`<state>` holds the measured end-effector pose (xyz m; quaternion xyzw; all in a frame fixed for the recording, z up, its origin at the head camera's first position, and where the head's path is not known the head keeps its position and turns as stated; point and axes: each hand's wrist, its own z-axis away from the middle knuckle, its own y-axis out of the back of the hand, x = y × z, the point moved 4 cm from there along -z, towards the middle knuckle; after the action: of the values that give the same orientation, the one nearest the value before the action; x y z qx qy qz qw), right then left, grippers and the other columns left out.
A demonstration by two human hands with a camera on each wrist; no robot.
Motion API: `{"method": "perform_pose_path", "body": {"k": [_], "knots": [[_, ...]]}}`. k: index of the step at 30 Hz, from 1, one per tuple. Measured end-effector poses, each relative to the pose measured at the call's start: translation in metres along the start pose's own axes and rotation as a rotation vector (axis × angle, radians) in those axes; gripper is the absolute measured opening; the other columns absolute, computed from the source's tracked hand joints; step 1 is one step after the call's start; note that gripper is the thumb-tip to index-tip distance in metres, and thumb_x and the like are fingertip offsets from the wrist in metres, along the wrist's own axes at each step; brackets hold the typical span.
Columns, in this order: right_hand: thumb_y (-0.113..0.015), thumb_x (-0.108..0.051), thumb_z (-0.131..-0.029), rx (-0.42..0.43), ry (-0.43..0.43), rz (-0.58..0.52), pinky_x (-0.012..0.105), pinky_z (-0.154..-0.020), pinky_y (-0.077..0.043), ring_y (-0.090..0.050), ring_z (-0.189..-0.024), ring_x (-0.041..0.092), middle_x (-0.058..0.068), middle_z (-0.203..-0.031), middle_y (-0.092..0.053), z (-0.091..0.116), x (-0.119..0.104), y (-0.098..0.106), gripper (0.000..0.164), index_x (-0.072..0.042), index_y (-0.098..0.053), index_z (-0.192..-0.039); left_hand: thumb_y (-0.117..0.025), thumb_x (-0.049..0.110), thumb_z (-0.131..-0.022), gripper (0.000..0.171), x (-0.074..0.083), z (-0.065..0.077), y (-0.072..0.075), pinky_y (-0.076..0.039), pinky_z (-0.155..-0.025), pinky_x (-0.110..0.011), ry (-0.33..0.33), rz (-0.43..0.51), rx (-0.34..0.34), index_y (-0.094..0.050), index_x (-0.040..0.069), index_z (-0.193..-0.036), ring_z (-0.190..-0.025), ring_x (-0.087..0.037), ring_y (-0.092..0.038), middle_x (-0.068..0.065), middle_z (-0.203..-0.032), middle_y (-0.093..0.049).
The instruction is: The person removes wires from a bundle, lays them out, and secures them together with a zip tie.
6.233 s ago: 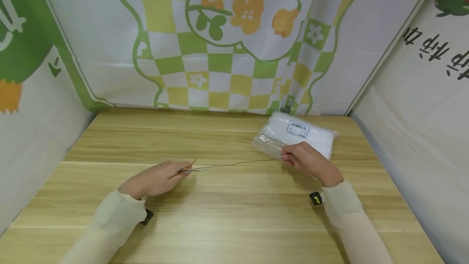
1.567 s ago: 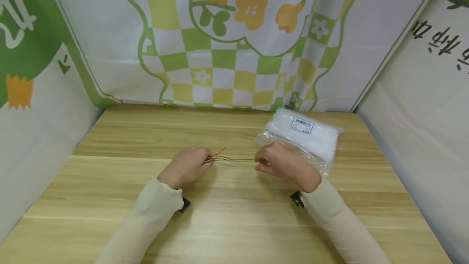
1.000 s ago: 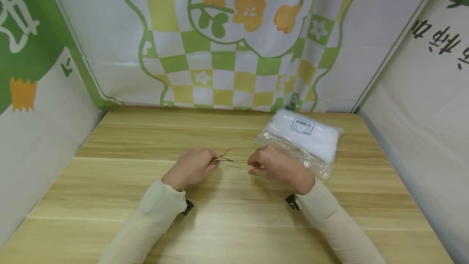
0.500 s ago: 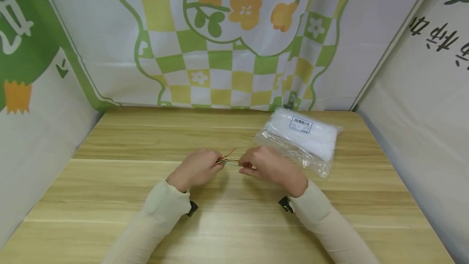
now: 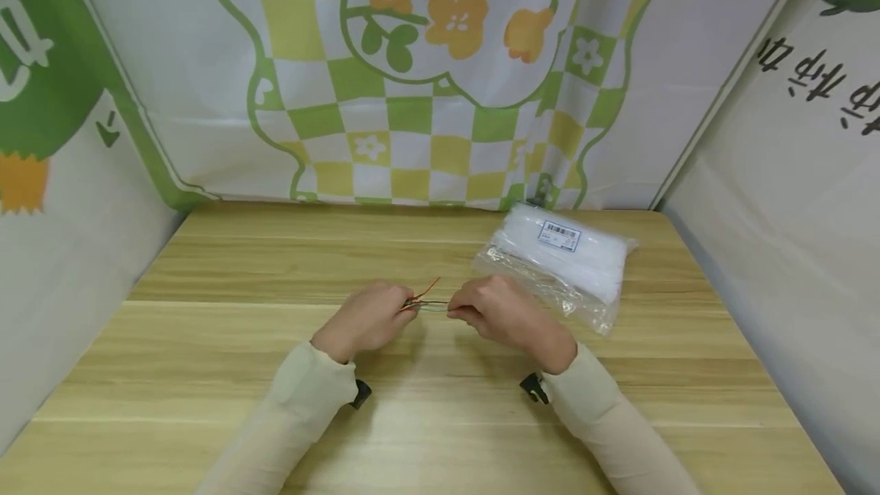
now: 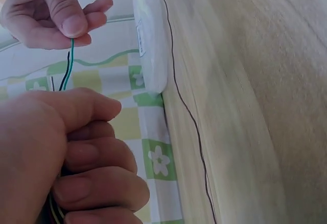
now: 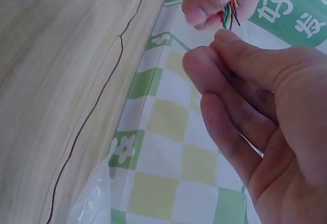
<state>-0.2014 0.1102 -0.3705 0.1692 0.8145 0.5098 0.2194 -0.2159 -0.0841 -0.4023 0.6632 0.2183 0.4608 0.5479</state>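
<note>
My left hand [image 5: 367, 319] grips a bundle of thin coloured wires [image 5: 413, 302], whose loose ends stick out past the thumb side; an orange-red wire [image 5: 431, 286] points up and away. Close by on the right, my right hand [image 5: 507, 318] pinches the end of a green wire [image 6: 69, 71] between thumb and fingertip. That wire runs from the left fist, with a short dark wire end [image 6: 64, 71] beside it. Red, green, yellow and dark strands [image 7: 230, 14] show at the left fingers in the right wrist view. Most of the bundle is hidden inside the left fist.
A clear plastic packet [image 5: 571, 250] of white contents with a barcode label lies behind the right hand on the wooden table [image 5: 241, 373]. A patterned cloth [image 5: 412, 128] hangs along the back edge; printed walls stand at both sides.
The hands, wide apart with a long thin wire stretched between them earlier, have come close together. Over the last half second the right fingertips have closed on the green wire.
</note>
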Motion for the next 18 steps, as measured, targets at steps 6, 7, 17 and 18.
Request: {"method": "perform_pose_path", "body": {"k": [6,7,17,18], "knots": [[-0.078,-0.011,-0.096,0.015,0.008,0.018,0.025,-0.072,-0.06,-0.071,-0.075,0.005,-0.005,-0.086,-0.078,0.004,0.004,0.001,0.006,-0.013,-0.079,-0.09,-0.059,0.022,-0.108,0.029,0.0,-0.002,-0.007,-0.038,-0.063,-0.028,-0.063,0.039,-0.046,-0.059,0.017,-0.08,-0.061,-0.009,-0.04,0.007,-0.067,-0.042],[-0.078,-0.01,-0.096,0.01,0.002,0.026,0.024,-0.071,-0.059,-0.069,-0.074,0.004,-0.006,-0.084,-0.076,0.004,0.005,0.001,0.008,-0.013,-0.078,-0.089,-0.059,0.023,-0.109,0.028,0.0,-0.002,-0.007,-0.039,-0.063,-0.027,-0.084,0.066,-0.055,-0.062,0.016,-0.082,-0.061,-0.008,-0.041,0.007,-0.067,-0.044],[-0.073,0.001,-0.093,-0.034,-0.081,0.061,0.02,-0.059,-0.045,-0.049,-0.06,0.002,-0.009,-0.068,-0.062,0.009,0.015,0.007,0.026,-0.017,-0.065,-0.076,-0.05,0.044,-0.112,0.044,-0.008,0.001,-0.008,-0.04,-0.066,-0.025,-0.143,0.283,-0.162,-0.069,0.007,-0.098,-0.064,-0.007,-0.04,0.007,-0.072,-0.045],[-0.073,0.001,-0.093,-0.031,-0.082,0.06,0.019,-0.058,-0.044,-0.049,-0.06,0.002,-0.01,-0.068,-0.062,0.01,0.016,0.008,0.026,-0.018,-0.064,-0.076,-0.049,0.044,-0.112,0.045,-0.009,0.001,-0.007,-0.038,-0.064,-0.024,-0.135,0.298,-0.166,-0.068,0.007,-0.095,-0.063,-0.007,-0.037,0.007,-0.071,-0.042]]}}
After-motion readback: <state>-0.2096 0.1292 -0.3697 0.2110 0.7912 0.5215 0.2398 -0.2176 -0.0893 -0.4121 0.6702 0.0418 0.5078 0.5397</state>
